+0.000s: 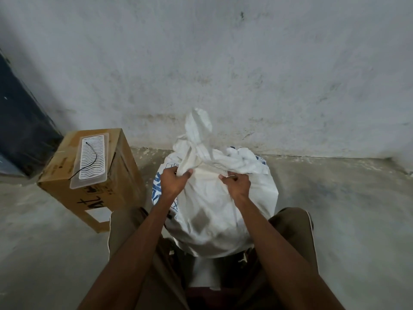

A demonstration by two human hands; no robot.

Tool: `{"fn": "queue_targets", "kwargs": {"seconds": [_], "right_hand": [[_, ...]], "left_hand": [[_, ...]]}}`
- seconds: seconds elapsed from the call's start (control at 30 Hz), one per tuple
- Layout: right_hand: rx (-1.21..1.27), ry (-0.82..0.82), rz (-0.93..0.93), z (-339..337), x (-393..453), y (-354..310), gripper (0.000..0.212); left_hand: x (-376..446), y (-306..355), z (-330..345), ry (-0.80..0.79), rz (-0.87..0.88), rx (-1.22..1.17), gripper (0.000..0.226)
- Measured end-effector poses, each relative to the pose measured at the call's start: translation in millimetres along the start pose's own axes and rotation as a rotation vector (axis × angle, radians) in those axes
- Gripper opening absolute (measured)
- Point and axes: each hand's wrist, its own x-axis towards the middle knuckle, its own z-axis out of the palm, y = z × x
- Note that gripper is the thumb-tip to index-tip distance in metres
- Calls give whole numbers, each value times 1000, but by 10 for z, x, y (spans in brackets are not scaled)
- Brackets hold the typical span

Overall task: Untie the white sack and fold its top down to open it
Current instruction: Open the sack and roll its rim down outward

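Note:
A full white sack [210,211] with blue print on its left side stands on the floor between my knees. Its top is bunched into a knot [196,151], with one loose end sticking up toward the wall. My left hand [174,181] grips a twisted strand of fabric just left of the knot. My right hand [237,183] pinches the sack cloth to the right of the knot. Crumpled loose fabric lies on the sack's far right shoulder.
A cardboard box [93,175] stands upright to the left, with a clear plastic tray [90,162] and a black cord on top. A stained grey wall [223,63] rises right behind the sack. Bare concrete floor [346,209] spreads to the right.

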Motion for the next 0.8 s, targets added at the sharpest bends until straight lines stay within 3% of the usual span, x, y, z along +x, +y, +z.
{"fn": "queue_targets", "kwargs": {"seconds": [0.07, 0.13, 0.2, 0.27, 0.33, 0.4, 0.47, 0.6, 0.7, 0.8], "right_hand": [[-49, -54, -65, -47, 70, -45, 27], [-129, -95, -121, -18, 78, -98, 18], [-187, -102, -189, 27, 56, -114, 14], [-242, -78, -233, 47, 36, -107, 13], [-298, -48, -249, 52, 15, -101, 10], [-323, -61, -233, 51, -10, -138, 11], [-268, -118, -221, 48, -56, -191, 14], [-23, -220, -117, -53, -151, -314, 27], [228, -126, -10, -204, -107, -441, 46], [448, -199, 109, -310, 1, -800, 36]], "left_hand": [[-18, -4, 16, 39, -82, -42, 45], [-89, 43, 97, 102, -123, 160, 75], [-161, 149, 160, 239, 131, 431, 92], [-228, 339, 194, 340, 573, 502, 84], [-272, 547, 252, 282, 872, 605, 82], [-245, 682, 327, 132, 997, 745, 80], [-153, 674, 396, 1, 998, 890, 69], [104, 643, 315, -61, 901, 949, 33], [247, 722, 79, -165, 807, 805, 22], [205, 901, -155, -245, 651, 552, 19]]}}
